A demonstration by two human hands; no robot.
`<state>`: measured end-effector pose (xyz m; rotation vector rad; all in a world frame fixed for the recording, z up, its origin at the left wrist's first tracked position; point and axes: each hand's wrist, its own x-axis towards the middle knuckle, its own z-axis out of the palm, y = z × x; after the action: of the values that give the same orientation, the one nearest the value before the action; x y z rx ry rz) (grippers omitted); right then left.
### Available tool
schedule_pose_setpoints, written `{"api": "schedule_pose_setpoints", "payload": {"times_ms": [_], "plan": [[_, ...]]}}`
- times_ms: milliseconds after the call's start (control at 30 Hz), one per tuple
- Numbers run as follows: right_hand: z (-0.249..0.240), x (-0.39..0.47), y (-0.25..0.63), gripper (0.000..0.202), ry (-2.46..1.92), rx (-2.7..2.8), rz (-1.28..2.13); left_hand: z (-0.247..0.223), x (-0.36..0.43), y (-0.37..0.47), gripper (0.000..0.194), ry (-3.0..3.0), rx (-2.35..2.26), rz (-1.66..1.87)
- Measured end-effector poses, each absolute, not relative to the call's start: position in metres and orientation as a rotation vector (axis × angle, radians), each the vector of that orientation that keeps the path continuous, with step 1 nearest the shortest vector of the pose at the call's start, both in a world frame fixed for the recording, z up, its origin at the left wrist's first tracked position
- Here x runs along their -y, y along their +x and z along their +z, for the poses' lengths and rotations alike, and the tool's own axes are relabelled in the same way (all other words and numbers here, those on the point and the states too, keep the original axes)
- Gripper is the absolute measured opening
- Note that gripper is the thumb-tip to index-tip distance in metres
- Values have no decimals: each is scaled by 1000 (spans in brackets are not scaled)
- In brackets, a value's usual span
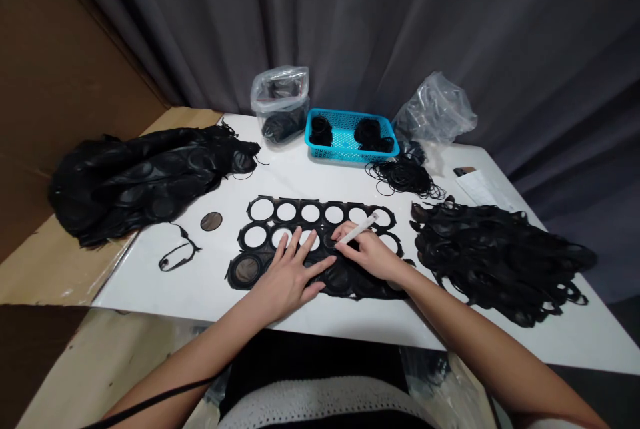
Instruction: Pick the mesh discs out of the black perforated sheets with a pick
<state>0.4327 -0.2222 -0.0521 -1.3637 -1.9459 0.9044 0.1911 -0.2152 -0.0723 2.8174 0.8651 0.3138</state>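
A thin black sheet (267, 229) with rows of round openings lies flat on the white table in front of me. White tabletop shows through most of the upper openings, while dark discs (247, 269) fill several in the nearest row. My left hand (291, 275) presses on the sheet with its fingers spread. In my right hand (367, 252) is a slim white pen-shaped tool (358, 228), slanting up to the right. Its lower end is at a dark disc in the middle row; the exact tip is hidden by my fingers. One loose dark disc (211, 221) lies to the left.
Black sheet material (150, 175) is heaped at left, and cut black scraps (500, 259) at right. At the back stand a bagged clear container (281, 105), a blue basket (353, 153) with black coils, and a plastic bag (440, 109). Black cords (407, 177) lie before the bag.
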Motion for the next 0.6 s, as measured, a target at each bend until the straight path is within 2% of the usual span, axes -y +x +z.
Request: {"api": "schedule_pose_setpoints", "payload": {"times_ms": [200, 400, 500, 600], "plan": [[-66, 234, 419, 19, -1338, 2199, 508, -73, 215, 192, 56, 2830, -857, 300], [-57, 211, 476, 18, -1672, 1671, 290, -73, 211, 186, 55, 2840, -837, 296], [-47, 215, 497, 19, -1731, 1625, 386, -69, 207, 189, 54, 2843, -818, 293], [-44, 229, 491, 20, -1663, 1735, 659, -62, 200, 206, 46, 2866, -759, 317]]}}
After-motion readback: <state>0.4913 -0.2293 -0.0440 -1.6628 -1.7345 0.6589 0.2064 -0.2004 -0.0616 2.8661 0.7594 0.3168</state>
